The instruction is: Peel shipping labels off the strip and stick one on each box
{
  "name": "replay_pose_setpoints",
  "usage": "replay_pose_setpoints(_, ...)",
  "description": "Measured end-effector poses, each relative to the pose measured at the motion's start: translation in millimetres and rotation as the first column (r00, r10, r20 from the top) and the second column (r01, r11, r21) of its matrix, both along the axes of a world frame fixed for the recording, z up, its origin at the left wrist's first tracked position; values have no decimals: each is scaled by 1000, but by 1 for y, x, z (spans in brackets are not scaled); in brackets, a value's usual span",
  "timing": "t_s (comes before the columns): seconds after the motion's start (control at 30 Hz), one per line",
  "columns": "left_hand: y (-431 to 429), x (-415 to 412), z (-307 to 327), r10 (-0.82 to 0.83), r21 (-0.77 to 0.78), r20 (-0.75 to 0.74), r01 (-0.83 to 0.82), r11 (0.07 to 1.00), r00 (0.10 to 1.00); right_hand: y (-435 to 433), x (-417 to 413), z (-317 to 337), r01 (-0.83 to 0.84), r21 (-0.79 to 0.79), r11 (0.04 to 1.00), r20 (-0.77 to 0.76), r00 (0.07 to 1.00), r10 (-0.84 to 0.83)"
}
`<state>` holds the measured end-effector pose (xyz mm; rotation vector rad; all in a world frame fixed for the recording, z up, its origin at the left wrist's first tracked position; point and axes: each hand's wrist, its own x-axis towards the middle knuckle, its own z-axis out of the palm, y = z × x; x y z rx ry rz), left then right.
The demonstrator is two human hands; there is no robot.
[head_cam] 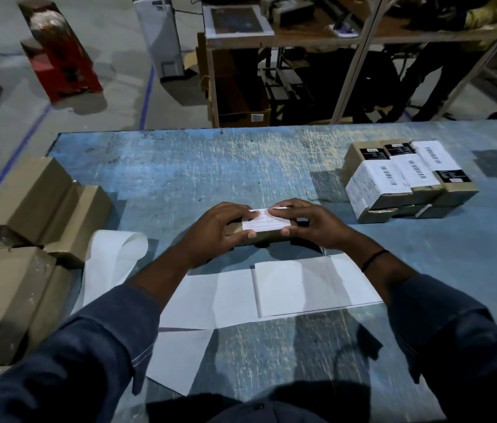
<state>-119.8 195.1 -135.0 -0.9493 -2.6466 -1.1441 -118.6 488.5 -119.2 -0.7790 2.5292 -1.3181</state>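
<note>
A small brown box [261, 238] sits at the middle of the blue table [180, 166] with a white shipping label [267, 224] on its top. My left hand [219, 230] grips the box's left end, fingers over the label and thumb on the near side. My right hand [305, 222] grips the right end the same way, fingertips pressing the label. The white label strip [284, 288] lies flat just in front of the box, its empty backing [113, 257] curling to the left.
A stack of labelled boxes [406, 178] stands at the right of the table. Plain brown boxes [36, 206] lie at the left edge, one [3, 303] nearer me. Beyond the far edge are a shelf frame [271, 38], a red object [61, 53] and a person's legs [433, 74].
</note>
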Motion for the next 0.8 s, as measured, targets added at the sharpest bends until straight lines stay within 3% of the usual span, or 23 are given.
replay_pose_setpoints(0.2,-12,-4,9,-102,-104,158,119,987,982,7,-3,4,-2,10,1000,155,988,0)
replay_pose_setpoints(0.3,-7,5,11,-76,-197,88,92,976,993,1,7,1,103,-78,992,248,965,-81)
replay_pose_setpoints(0.37,3,16,3,34,-367,-35,-45,929,999,-5,18,-6,172,25,985,112,978,-174)
replay_pose_setpoints(0.43,14,30,-9,148,-456,-191,-221,862,970,-16,30,-16,282,191,940,-165,954,-252)
replay_pose_setpoints(0.5,24,42,-21,218,-439,-321,-349,828,921,-28,43,-35,417,242,876,-483,835,-264)
replay_pose_setpoints(0.57,30,50,-29,263,-402,-405,-429,809,876,-35,52,-54,536,204,819,-702,663,-259)
replay_pose_setpoints(0.67,33,56,-32,268,-333,-515,-478,813,814,-36,55,-60,588,112,801,-814,516,-265)
replay_pose_setpoints(0.8,30,59,-28,263,-241,-561,-458,855,785,-36,54,-63,580,57,813,-840,468,-275)
